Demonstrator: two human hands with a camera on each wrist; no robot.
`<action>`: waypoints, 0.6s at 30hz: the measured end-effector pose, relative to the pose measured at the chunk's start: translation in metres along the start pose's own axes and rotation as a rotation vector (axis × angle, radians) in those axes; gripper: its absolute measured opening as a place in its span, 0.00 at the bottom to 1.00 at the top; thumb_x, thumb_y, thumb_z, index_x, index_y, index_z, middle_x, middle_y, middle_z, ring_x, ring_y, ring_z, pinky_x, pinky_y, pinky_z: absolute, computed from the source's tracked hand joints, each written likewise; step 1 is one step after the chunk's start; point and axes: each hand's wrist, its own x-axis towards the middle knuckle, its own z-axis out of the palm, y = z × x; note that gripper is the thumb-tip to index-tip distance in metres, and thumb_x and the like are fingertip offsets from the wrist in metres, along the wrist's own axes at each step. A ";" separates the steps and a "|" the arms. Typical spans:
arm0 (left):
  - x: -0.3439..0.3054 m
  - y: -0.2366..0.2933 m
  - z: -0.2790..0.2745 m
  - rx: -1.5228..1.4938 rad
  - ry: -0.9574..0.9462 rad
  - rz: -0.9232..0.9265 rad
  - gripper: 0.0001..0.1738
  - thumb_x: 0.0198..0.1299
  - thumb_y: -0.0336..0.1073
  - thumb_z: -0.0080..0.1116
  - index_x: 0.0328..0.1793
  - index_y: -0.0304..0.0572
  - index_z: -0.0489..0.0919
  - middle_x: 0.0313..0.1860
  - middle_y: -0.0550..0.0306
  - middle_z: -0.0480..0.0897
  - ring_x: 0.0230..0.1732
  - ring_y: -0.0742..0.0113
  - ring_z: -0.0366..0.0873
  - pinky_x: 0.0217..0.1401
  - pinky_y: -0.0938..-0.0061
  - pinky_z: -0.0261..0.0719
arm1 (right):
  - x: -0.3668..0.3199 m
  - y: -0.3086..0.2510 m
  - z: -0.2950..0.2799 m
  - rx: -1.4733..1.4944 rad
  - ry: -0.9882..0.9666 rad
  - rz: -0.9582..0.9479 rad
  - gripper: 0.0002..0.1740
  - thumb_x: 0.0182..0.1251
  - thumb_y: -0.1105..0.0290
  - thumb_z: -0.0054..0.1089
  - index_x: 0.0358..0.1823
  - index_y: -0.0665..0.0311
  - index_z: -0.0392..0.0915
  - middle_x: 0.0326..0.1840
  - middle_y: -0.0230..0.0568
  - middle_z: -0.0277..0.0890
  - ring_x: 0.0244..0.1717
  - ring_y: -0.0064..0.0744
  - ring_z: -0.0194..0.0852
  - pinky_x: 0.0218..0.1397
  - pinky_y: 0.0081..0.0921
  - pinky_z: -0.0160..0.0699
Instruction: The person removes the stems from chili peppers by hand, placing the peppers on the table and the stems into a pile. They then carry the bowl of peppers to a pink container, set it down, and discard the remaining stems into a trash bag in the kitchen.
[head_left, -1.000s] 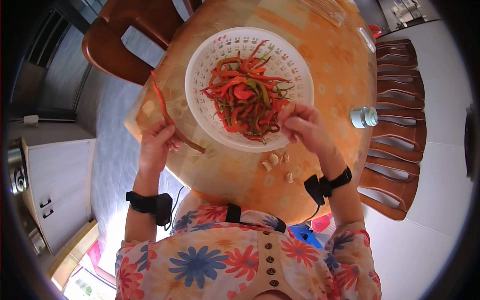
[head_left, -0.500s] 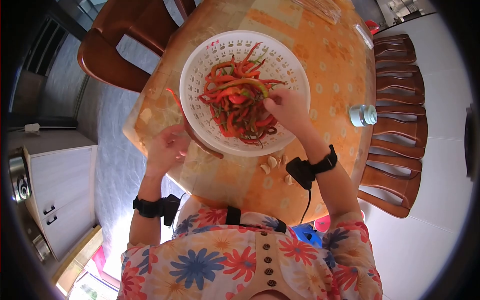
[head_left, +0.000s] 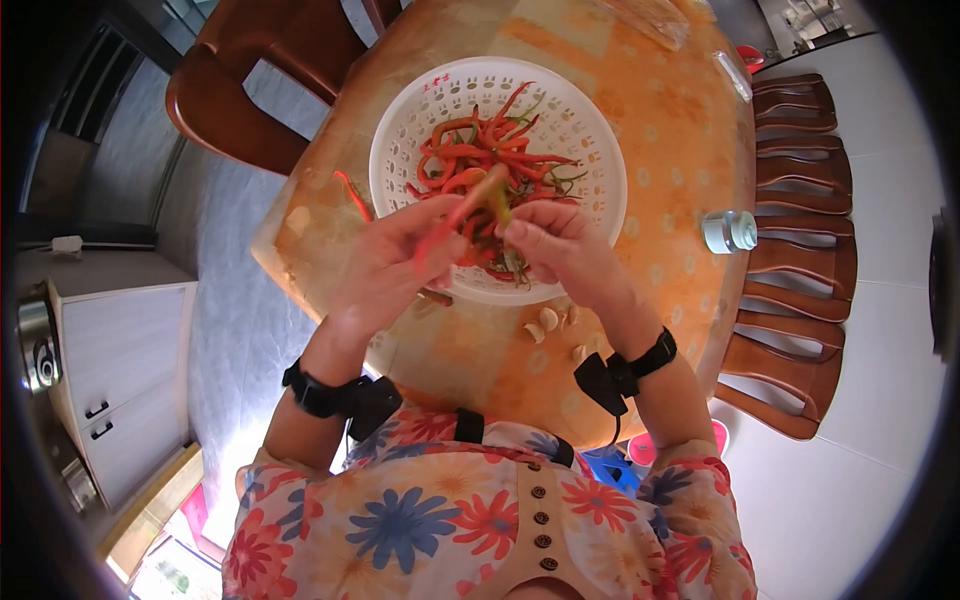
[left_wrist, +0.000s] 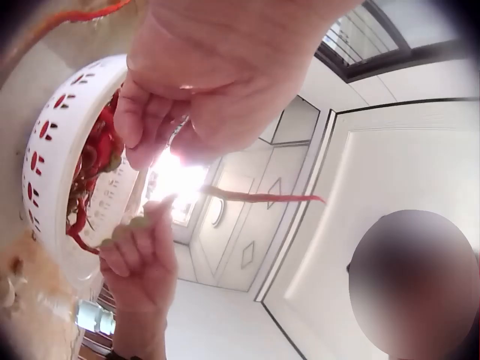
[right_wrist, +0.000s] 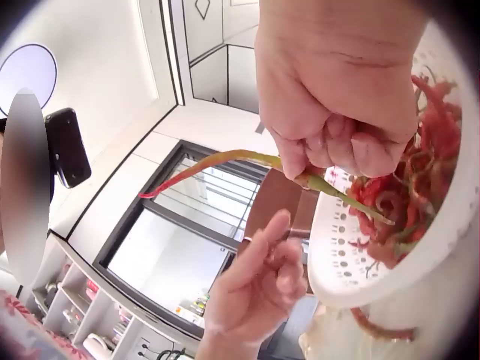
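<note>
My right hand [head_left: 570, 250] pinches a long chili pepper [right_wrist: 225, 156] at its green stem end, over the near side of a white plastic colander [head_left: 600, 140]. The pepper shades from green to a red tip and points toward the left hand. My left hand [head_left: 380, 260] is blurred in the head view; in the right wrist view its index finger is extended, the others loosely bent, apart from the pepper. Red and green chilies [head_left: 465, 150] are heaped in the colander. Another red chili [head_left: 352, 192] lies on the table against its left side, partly hidden by the left hand.
Several garlic cloves [head_left: 548, 319] lie on the patterned tablecloth [head_left: 660, 300] near the colander. A pale-lidded jar [head_left: 728, 232] stands by the right table edge. Wooden chairs [head_left: 800, 260] line the right side; another chair [head_left: 225, 100] is at the far left.
The left hand let go of the long red chili, leaving it beside the colander, and moved right toward the other hand. The right hand took a chili from the heap and drew it nearer.
</note>
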 end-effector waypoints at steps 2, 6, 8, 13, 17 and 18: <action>0.007 0.001 0.010 -0.054 -0.099 -0.066 0.13 0.59 0.33 0.55 0.49 0.36 0.76 0.25 0.62 0.76 0.22 0.79 0.72 0.25 0.86 0.70 | -0.001 0.005 0.007 -0.111 -0.180 0.067 0.14 0.62 0.61 0.57 0.38 0.66 0.78 0.21 0.20 0.66 0.19 0.08 0.55 0.19 0.11 0.52; 0.010 -0.012 0.006 -0.048 -0.068 -0.136 0.14 0.57 0.37 0.58 0.47 0.39 0.76 0.23 0.65 0.76 0.21 0.80 0.71 0.21 0.86 0.69 | -0.005 0.011 0.009 -0.211 -0.156 0.072 0.14 0.62 0.60 0.56 0.38 0.66 0.78 0.20 0.21 0.66 0.20 0.09 0.57 0.20 0.12 0.54; 0.008 -0.015 0.002 -0.239 0.069 -0.119 0.11 0.57 0.38 0.58 0.40 0.38 0.77 0.22 0.62 0.77 0.19 0.78 0.72 0.20 0.84 0.70 | -0.008 0.018 0.004 -0.467 -0.112 -0.091 0.15 0.62 0.61 0.56 0.38 0.67 0.78 0.19 0.23 0.66 0.20 0.12 0.59 0.21 0.15 0.58; 0.004 -0.023 -0.004 -0.267 0.094 -0.113 0.11 0.57 0.37 0.59 0.36 0.36 0.76 0.23 0.58 0.78 0.19 0.75 0.73 0.21 0.83 0.72 | -0.024 0.021 0.014 -0.486 -0.099 -0.058 0.12 0.61 0.63 0.57 0.37 0.67 0.77 0.17 0.31 0.68 0.17 0.18 0.62 0.21 0.21 0.63; -0.003 -0.022 0.004 -0.282 0.106 -0.138 0.11 0.57 0.37 0.59 0.35 0.34 0.75 0.23 0.58 0.78 0.19 0.74 0.75 0.22 0.82 0.73 | -0.025 0.017 0.022 -0.708 -0.057 -0.213 0.08 0.61 0.69 0.56 0.34 0.68 0.76 0.15 0.32 0.64 0.18 0.16 0.58 0.21 0.19 0.60; -0.004 -0.023 0.006 -0.282 0.103 -0.139 0.11 0.57 0.37 0.59 0.35 0.34 0.75 0.23 0.58 0.78 0.19 0.74 0.75 0.22 0.82 0.73 | -0.025 0.019 0.023 -0.708 -0.055 -0.212 0.08 0.61 0.69 0.56 0.34 0.68 0.76 0.15 0.32 0.64 0.18 0.16 0.58 0.21 0.19 0.60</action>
